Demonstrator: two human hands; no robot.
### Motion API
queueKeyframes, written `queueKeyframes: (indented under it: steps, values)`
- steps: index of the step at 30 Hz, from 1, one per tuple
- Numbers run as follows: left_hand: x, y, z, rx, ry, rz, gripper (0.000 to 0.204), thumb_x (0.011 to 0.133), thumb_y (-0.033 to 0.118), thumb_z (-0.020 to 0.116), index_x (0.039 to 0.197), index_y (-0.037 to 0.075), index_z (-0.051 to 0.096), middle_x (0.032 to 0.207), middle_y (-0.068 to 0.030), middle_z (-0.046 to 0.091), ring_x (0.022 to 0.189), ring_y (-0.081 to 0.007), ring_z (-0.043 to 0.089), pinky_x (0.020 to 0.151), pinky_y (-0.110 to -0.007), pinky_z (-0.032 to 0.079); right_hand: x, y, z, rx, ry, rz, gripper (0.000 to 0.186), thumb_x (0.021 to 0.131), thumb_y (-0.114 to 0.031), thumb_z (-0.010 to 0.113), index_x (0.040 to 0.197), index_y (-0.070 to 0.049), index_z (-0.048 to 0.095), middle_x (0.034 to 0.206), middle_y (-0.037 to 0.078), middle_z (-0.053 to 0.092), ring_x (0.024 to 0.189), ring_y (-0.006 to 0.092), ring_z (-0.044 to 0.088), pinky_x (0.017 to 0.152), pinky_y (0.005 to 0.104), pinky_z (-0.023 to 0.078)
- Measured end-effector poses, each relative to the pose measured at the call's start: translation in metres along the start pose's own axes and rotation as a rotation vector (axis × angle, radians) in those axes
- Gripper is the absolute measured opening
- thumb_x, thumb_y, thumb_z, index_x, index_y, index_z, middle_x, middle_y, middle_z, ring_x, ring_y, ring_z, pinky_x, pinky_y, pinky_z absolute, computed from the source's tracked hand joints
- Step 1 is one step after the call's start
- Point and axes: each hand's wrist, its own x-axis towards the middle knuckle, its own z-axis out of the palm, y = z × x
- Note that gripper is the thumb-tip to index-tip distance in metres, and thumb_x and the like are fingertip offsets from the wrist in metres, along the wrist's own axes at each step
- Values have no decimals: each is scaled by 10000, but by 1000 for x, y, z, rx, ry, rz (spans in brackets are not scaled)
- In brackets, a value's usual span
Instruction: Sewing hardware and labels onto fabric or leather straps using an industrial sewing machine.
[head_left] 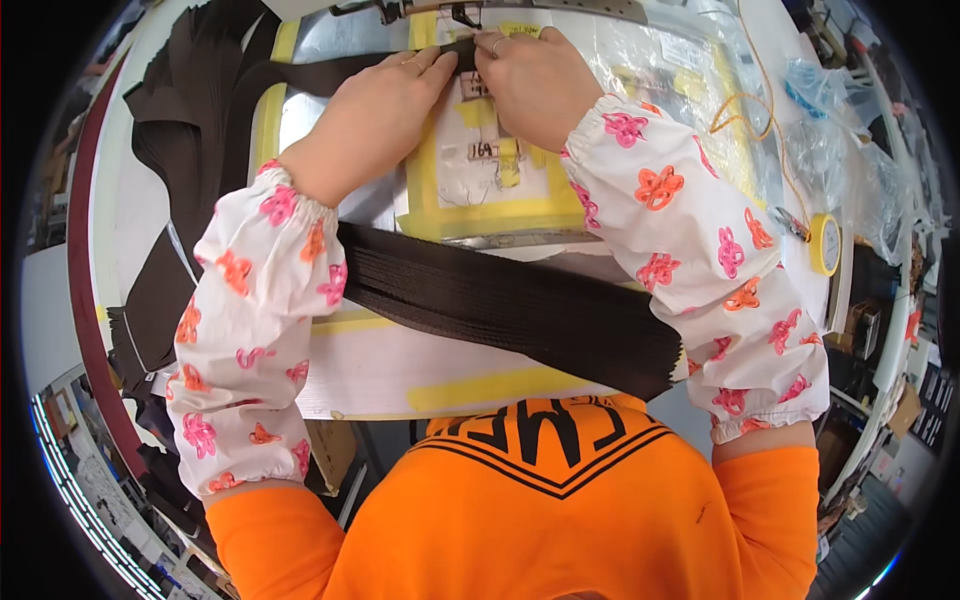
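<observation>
Dark brown strip point(305, 78) at the far side of the worktable, just short of a metal machine part point(465, 14) at the upper edge of view. It runs in from the left, passes under the left hand point(385, 112) and reaches the right hand point(538, 88); a short stretch shows between the two.

Left hand: palm down, fingers bent and pressed together, tips closed on the strip. Right hand: knuckles up, fingers curled close together, tips on the strip's end, near the left fingertips but apart from them. Thumbs mostly hidden; at this size I cannot fairly say how they sit against the cloth. A ring on each hand.

Beneath the hands: a pale panel edged with yellow tape point(500, 216), under clear film in places. To the left, a tall heap of dark strips point(185, 120) spreading down the table side. Nearer the body, a bundle of dark strips point(510, 312) lies slantwise across the table, passing between the forearms.

Right side: yellow tape roll point(825, 244) on edge, a loose orange cord point(768, 128) above it, crumpled clear plastic point(855, 160) beyond.

Wearer: white flowered oversleeves point(265, 320) on both arms, orange top point(560, 530).
</observation>
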Motion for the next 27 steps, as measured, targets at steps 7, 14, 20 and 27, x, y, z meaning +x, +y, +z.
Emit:
queueKeyframes:
  steps: [7, 14, 20, 27]
  values:
    - [7, -39, 15, -178, 152, 223, 249, 729, 60, 588, 973, 32, 629, 1083, -76, 617, 965, -243, 590, 859, -354, 457, -7, 2, 11, 194, 205, -55, 352, 720, -73, 542, 1064, -27, 601, 1127, 66, 580, 913, 213, 575, 760, 350, 402]
    - [2, -27, 19, -592, 223, -41, 254, 756, 45, 628, 1010, 24, 630, 1050, -121, 616, 960, -309, 582, 833, -379, 467, -20, -1, 18, 249, 284, -7, 388, 708, -61, 535, 1087, -3, 587, 1205, 81, 548, 902, 223, 516, 755, 339, 396]
    - [10, -52, 15, -730, -43, -17, 295, 749, 142, 662, 1020, 56, 585, 1002, -132, 606, 928, -318, 577, 786, -377, 470, -14, -9, 14, 198, 290, -4, 348, 726, -67, 531, 1060, 19, 584, 1178, 121, 559, 885, 222, 521, 752, 328, 391]
    - [-2, -42, 5, -375, 46, -49, 281, 799, 159, 628, 1074, 104, 612, 1147, -97, 574, 1033, -280, 532, 911, -418, 338, -9, -11, 11, 200, 296, 20, 337, 719, -78, 539, 1039, 12, 596, 1157, 118, 573, 869, 217, 539, 749, 333, 397]
